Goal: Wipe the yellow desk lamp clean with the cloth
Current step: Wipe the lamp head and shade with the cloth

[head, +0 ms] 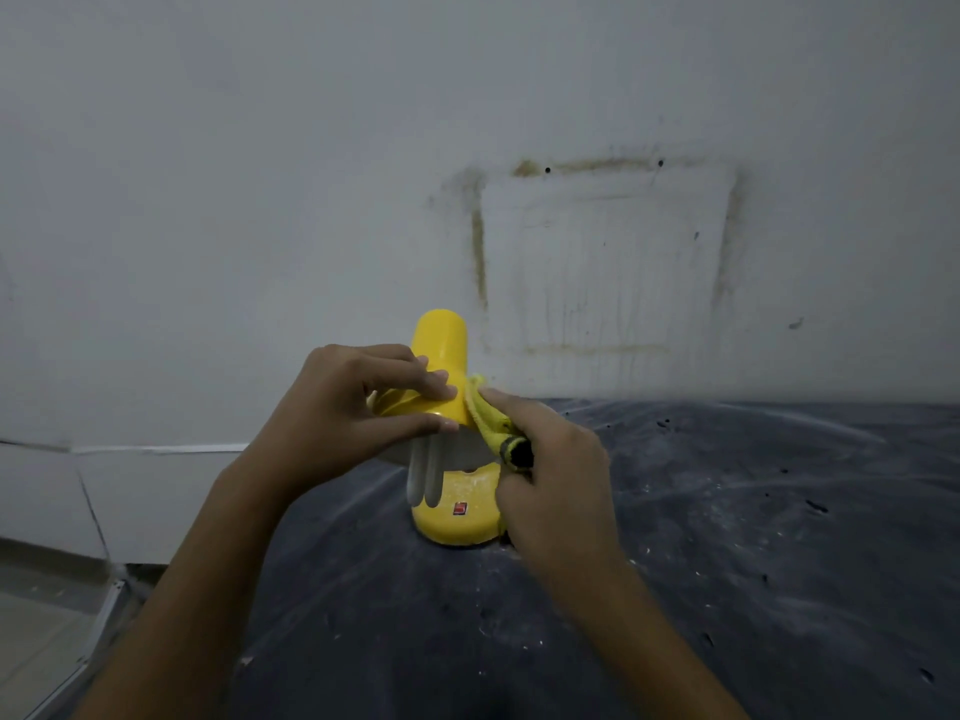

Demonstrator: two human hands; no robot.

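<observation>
The yellow desk lamp point(440, 339) stands on a dark surface, its shade tipped toward me with white bulb tubes point(425, 472) hanging below. Its yellow base point(457, 527) carries a small red switch. My left hand point(343, 407) grips the shade's rim from the left, fingers on top and thumb under. My right hand point(553, 470) holds a yellow cloth with a dark edge point(491, 420) and presses it against the right side of the shade.
The dark, dusty, speckled sheet point(727, 537) covers the surface and stretches right and toward me. A white wall point(597, 262) with a stained rectangular outline rises just behind the lamp. At the left the surface ends above a pale floor point(36, 631).
</observation>
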